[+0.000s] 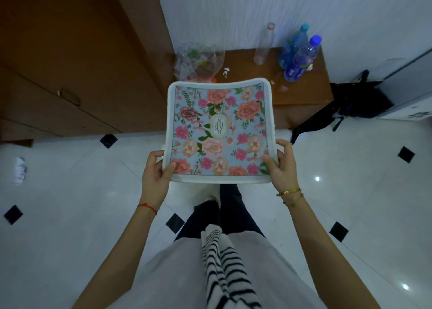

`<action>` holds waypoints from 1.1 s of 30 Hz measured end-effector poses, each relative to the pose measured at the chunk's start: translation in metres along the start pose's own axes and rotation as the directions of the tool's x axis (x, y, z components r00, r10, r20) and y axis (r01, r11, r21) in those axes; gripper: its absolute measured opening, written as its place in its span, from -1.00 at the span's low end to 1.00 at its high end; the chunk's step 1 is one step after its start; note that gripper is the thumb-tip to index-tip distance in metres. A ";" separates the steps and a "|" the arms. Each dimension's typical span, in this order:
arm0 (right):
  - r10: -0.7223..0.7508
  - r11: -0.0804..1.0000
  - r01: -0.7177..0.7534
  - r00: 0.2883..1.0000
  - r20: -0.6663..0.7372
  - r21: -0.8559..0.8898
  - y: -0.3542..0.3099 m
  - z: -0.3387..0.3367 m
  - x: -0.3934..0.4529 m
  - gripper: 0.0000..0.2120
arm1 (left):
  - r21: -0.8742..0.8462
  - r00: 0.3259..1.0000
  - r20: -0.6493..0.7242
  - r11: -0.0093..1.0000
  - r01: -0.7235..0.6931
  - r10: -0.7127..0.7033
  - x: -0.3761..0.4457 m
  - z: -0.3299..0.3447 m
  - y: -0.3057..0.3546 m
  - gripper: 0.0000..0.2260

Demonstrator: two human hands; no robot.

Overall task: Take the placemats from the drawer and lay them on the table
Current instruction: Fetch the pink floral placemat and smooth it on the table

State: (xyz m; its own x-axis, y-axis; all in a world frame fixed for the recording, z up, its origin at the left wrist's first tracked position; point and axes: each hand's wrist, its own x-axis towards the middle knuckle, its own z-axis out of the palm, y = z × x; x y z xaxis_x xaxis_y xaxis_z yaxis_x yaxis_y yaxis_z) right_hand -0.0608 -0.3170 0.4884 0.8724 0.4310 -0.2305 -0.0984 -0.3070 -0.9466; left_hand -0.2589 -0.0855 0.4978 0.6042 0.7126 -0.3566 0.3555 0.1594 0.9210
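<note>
A floral placemat (219,131) with a pale blue ground, pink and peach flowers and a white border is held flat in front of me, above the floor. My left hand (155,170) grips its near left corner, thumb on top. My right hand (281,166) grips its near right corner the same way. The mat's far edge reaches over the front of a low brown wooden table (301,93). The wooden drawer unit (70,82) stands at the left with its fronts shut.
On the low table stand two blue bottles (297,54), a clear empty bottle (263,47) and a crumpled plastic bag (198,61). A black bag (355,103) lies right of the table. The floor is glossy white tile with black diamonds.
</note>
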 end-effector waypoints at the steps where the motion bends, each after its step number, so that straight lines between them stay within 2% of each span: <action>1: -0.017 1.000 0.017 1.000 -0.004 -0.003 -0.005 -0.003 -0.006 -0.70 | -0.001 1.000 0.003 1.000 -0.006 0.006 -0.007 -0.001 0.006 -0.77; 6: -0.091 0.996 0.091 0.996 -0.009 -0.019 -0.018 -0.013 -0.021 -0.74 | -0.002 0.999 0.028 1.000 -0.026 0.026 -0.037 -0.001 0.021 -0.78; 9: -0.127 0.992 0.127 0.992 0.021 -0.022 -0.023 -0.020 -0.020 -0.69 | -0.023 1.000 0.007 0.999 -0.030 0.030 -0.054 0.002 0.026 -0.78; 13: -0.189 0.981 0.193 0.969 0.156 -0.011 -0.030 -0.034 -0.007 -0.67 | -0.050 0.995 -0.096 0.998 -0.037 0.032 -0.079 0.016 0.028 -0.71; 19: -0.274 0.955 0.297 0.875 0.399 0.004 -0.034 -0.072 0.026 -0.71 | -0.129 0.946 -0.324 0.989 -0.068 0.023 -0.136 0.074 0.030 -0.65; 22: -0.295 0.936 0.352 0.801 0.521 -0.012 -0.037 -0.091 0.037 -0.73 | -0.212 0.890 -0.456 0.974 -0.077 -0.029 -0.171 0.112 0.025 -0.65; 28: -0.272 0.902 0.430 0.634 0.724 -0.037 -0.035 -0.103 0.034 -0.75 | -0.296 0.719 -0.678 0.952 -0.075 -0.154 -0.249 0.176 0.004 -0.66; 33: -0.245 0.885 0.465 0.450 0.859 0.009 -0.032 -0.101 0.006 -0.73 | -0.363 0.522 -0.814 0.925 -0.115 -0.255 -0.320 0.223 -0.006 -0.68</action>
State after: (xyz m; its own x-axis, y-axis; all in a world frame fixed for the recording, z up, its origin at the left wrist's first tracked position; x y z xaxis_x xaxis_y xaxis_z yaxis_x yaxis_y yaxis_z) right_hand -0.0046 -0.3903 0.5397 0.0058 0.9978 -0.0656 0.3142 -0.0641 -0.9472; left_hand -0.2951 -0.4671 0.5711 -0.3554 0.8876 -0.2930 0.0006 0.3137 0.9495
